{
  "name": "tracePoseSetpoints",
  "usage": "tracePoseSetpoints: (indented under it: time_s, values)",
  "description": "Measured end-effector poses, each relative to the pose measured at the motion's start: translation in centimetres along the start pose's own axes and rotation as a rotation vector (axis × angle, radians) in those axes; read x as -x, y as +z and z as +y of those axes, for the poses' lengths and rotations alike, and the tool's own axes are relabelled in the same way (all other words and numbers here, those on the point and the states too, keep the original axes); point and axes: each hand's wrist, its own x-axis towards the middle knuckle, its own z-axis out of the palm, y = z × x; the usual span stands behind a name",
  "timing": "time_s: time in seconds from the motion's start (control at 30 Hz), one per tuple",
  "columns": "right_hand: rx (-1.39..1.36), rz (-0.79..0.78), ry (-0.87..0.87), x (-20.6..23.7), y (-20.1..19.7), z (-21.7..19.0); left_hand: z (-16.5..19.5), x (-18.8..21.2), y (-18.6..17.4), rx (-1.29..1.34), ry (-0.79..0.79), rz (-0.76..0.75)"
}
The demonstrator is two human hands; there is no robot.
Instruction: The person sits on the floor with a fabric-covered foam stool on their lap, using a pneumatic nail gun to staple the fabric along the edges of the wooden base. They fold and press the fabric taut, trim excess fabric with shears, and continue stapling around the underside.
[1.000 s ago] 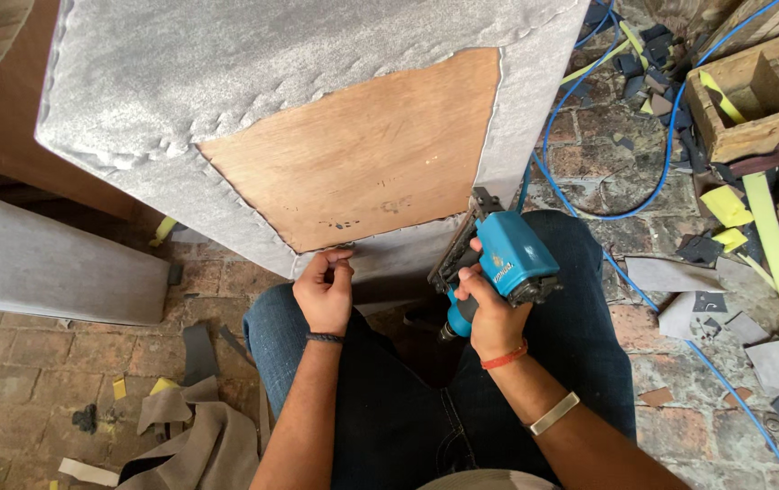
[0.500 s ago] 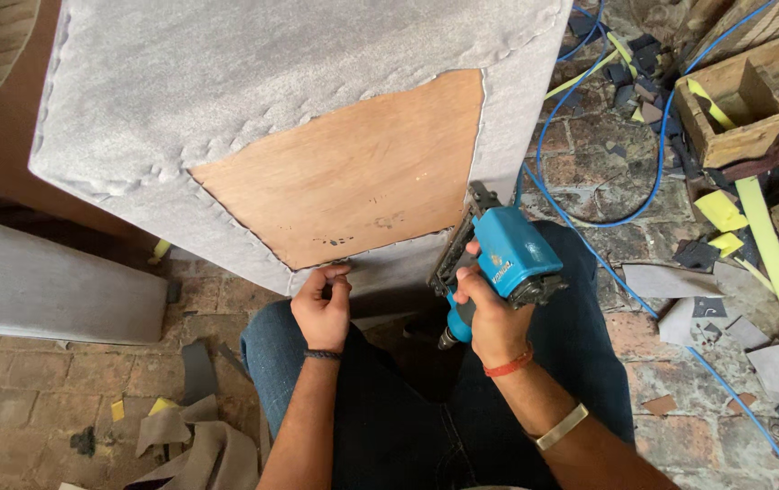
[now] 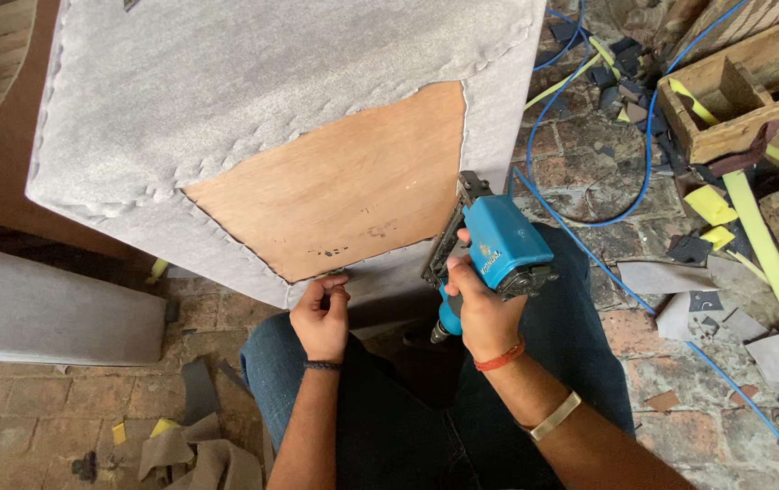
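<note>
So this is mid-upholstery on a big box-shaped piece: grey fabric [image 3: 253, 100] is wrapped over the sides and folded onto a plywood panel [image 3: 344, 191], with a bare patch of wood showing in the middle.

The left hand [image 3: 321, 318] is pinching the loose fabric edge right at the near rim of the panel, fingers curled shut on the cloth and pulling it snug toward the body. The right hand [image 3: 480, 313] is wrapped tight around the grip of a blue staple gun [image 3: 489, 249], which sits just to the right of the left hand, nose pointing up at the fabric strip along the panel's right side. I can't tell if the nose is actually touching the cloth yet or just hovering beside it.

A blue air hose [image 3: 589, 263] trails off on the brick floor [image 3: 36, 417] to the right of the gun, past fabric scraps and a wooden crate [image 3: 725, 118] further out.

My read: this is the tacking-down stage, near edge in progress. The next move looks like it needs the fabric held taut with no wrinkles, gun nose square and flat on the fold, well clear of the pinching fingers.
</note>
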Motion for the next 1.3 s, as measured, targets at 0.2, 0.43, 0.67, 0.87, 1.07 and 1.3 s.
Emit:
tracePoseSetpoints:
  time_s: [0.2, 0.43, 0.67, 0.87, 1.07, 1.3]
  values:
    - [-0.013, -0.020, -0.010, -0.4, 0.4, -0.7, 0.0, -0.1, 0.0, 0.005, -0.009, -0.011]
    - [0.036, -0.065, -0.054, -0.6, 0.9, -2.2, 0.1, -0.3, 0.1, -0.007, 0.004, -0.023]
    - [-0.034, -0.051, -0.049, -1.4, 1.7, -3.7, 0.4, -0.2, 0.2, 0.007, 0.015, -0.039]
    - [-0.004, -0.053, -0.114, -1.5, 2.2, -4.2, 0.4, -0.3, 0.2, -0.008, -0.041, -0.054]
    - [-0.060, -0.147, -0.039, -1.2, 1.9, -4.0, 0.8, -0.4, 0.3, -0.035, -0.040, -0.056]
    - [-0.014, -0.214, 0.026, -0.6, 3.0, -2.9, 0.2, -1.0, 0.5, 0.043, -0.063, -0.047]
